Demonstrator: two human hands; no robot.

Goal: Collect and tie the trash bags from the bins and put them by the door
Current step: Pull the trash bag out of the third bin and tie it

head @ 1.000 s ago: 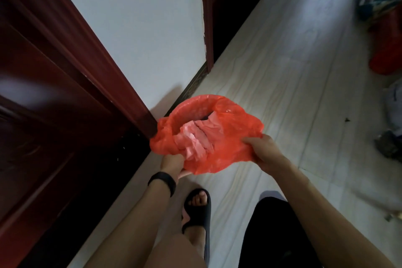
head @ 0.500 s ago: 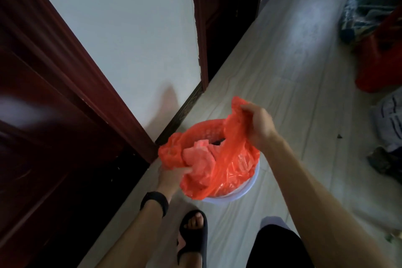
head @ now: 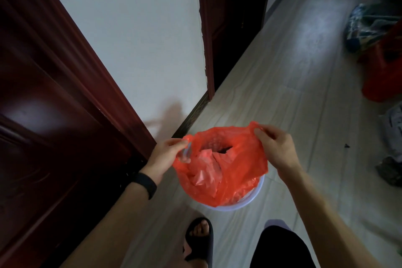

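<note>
Red plastic, thin and crinkled: a trash bag (head: 228,172) sits in a pale round bin (head: 260,191) on the light floor (head: 293,67), just in front of a person's feet. Its mouth faces upward. The rim is drawn out sideways, so the long axis of the opening runs from the person's left to their right, with the right end held a little higher. Crumpled, paler scraps lie inside; what they are cannot be told.

The left hand (head: 167,156) pinches the left edge of the rim between thumb and fingers. The right hand (head: 276,148) pinches the far right corner in the same way, fingers curled down over the plastic. The two hands are well apart, with the bag stretched between them. A black wristband (head: 144,184) circles the left wrist.

One foot in a dark sandal (head: 199,239) stands near the bin, on the person's side of it. A dark red wooden door (head: 43,115) fills the left of the scene, and beside it runs a white wall (head: 134,39) that ends at a second dark doorway (head: 230,17). At the right edge of the room, well away from the bin, a red container (head: 385,76) stands by a heap of patterned cloth (head: 367,26).
</note>
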